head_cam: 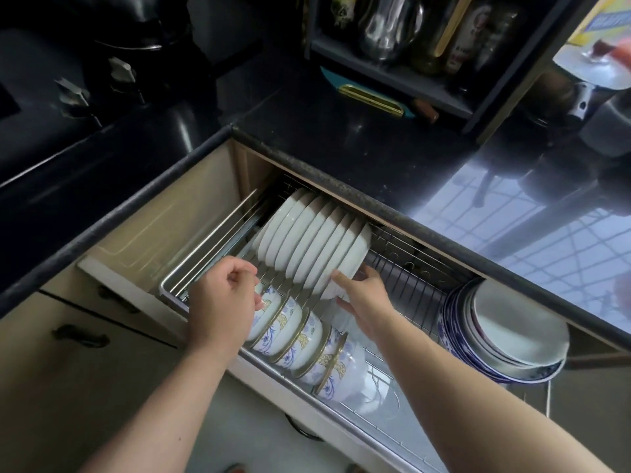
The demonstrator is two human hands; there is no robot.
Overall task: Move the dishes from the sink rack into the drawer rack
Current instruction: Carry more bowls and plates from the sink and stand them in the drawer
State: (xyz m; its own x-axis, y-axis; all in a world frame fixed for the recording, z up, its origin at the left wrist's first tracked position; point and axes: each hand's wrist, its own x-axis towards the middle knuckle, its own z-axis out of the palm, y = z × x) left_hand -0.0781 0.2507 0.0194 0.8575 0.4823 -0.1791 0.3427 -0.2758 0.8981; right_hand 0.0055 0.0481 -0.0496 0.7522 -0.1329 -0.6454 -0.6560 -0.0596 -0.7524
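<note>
The wire drawer rack point(413, 278) is pulled out below the black counter. Several white plates point(307, 233) stand on edge in a row in its back part. My right hand point(362, 295) grips the rightmost white plate point(345, 268) at its lower edge, thumb on the near face and fingers behind it. My left hand point(222, 295) hovers with loosely curled fingers over the left end of a row of blue-flowered bowls point(300, 339) that stand on edge at the front. It holds nothing that I can see.
A stack of blue-rimmed plates and a white bowl point(505, 332) fills the drawer's right end. The black counter point(358, 138) runs behind the drawer, with a shelf of bottles and a metal jug point(389, 25) on it. Closed cabinet doors with dark handles point(80, 336) lie at lower left.
</note>
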